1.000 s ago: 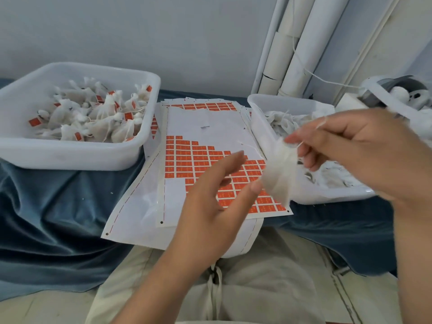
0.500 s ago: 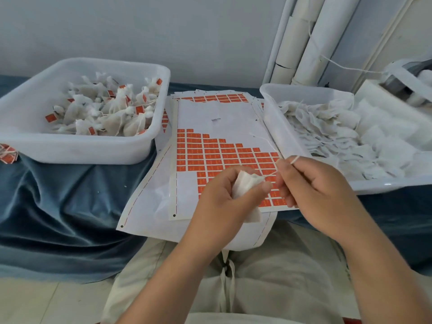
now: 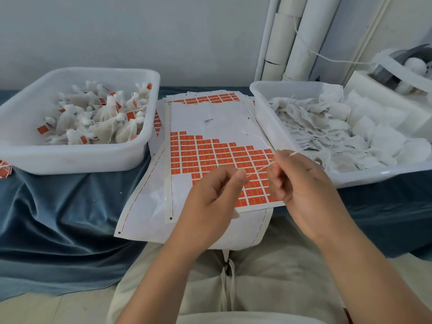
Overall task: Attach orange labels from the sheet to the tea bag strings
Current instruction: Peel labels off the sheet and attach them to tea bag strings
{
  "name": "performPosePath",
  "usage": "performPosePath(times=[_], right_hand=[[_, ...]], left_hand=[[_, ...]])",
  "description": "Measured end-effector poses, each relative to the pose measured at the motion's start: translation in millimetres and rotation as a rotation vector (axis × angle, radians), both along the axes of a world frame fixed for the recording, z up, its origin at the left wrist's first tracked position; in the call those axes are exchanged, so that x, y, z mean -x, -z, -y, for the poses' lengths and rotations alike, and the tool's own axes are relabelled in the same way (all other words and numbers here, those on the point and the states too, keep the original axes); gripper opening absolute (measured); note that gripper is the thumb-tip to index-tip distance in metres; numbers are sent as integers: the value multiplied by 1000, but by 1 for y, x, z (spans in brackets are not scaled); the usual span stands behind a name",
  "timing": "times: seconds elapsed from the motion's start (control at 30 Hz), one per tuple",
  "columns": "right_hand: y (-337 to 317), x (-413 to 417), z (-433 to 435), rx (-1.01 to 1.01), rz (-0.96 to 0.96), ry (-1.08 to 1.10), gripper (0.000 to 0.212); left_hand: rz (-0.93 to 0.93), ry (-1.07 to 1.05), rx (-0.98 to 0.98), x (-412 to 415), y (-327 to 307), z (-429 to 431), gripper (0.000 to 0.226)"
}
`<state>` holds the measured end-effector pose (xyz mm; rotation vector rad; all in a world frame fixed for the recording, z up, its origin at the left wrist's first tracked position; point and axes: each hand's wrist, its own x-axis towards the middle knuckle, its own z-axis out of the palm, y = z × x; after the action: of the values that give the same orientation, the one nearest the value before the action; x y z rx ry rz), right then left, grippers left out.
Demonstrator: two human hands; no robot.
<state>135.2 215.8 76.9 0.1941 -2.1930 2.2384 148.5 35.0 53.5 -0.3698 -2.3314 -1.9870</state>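
Thin pale string (image 3: 263, 168), taut, slanted

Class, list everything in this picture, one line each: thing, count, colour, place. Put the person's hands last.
Left tub: one, white, at the left.
Right tub: one, white, at the right.
Labelled tea bags: many, white and orange, in the left tub.
Plain tea bags: many, white, in the right tub.
Label sheets: a stack, white and orange, between the tubs.
Cloth: one, blue, under the tubs and sheets.
Pipes: several, white, against the back wall.
String: one, white, pinched between both hands.
Left hand: one, above the sheets, pinching the string.
Right hand: one, above the sheets, pinching the string.
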Motion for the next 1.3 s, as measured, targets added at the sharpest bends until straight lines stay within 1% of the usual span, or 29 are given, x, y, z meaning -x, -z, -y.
performPosePath(times=[0.07,0.17,0.27,0.33,0.47,0.53,0.6,0.77,0.83,0.93,1.0,1.07,1.17,1.23,1.3], right_hand=[[-1,0,-5,-57,-32,56,41],[-2,2,-10,-86,-15,113,40],[-11,3,-20,-260,-93,85,37],[-16,1,-27,-355,-144,37,37],[-21,0,-32,-438,-175,19,32],[-23,1,-34,-452,-165,46,27],[-24,2,-38,-435,-132,47,21],[-23,-1,-35,-340,-113,-15,18],[-18,0,-28,-286,-125,9,23],[-7,2,-17,-203,-97,51,28],[1,1,-8,-211,-86,7,28],[7,1,0,-235,-77,-38,27],[10,0,5,-191,-39,-73,33],[10,-1,5,-169,-13,-98,39],[9,-3,5,-189,4,-114,39]], left_hand=[[24,73,37,1,-1,3,38],[69,160,115,0,-1,6,35],[75,244,208,2,1,11,38],[84,259,229,5,2,13,34],[94,227,335,7,8,14,23],[87,218,352,8,10,15,24],[87,209,318,10,10,15,24],[64,255,331,12,14,18,25],[18,303,250,11,15,17,24],[-65,327,61,10,14,12,20],[-136,304,-44,10,14,7,19],[-180,264,-109,9,13,4,18],[-188,241,-187,6,11,1,21],[-156,258,-233,4,8,0,27],[-119,245,-262,2,4,-1,30]])
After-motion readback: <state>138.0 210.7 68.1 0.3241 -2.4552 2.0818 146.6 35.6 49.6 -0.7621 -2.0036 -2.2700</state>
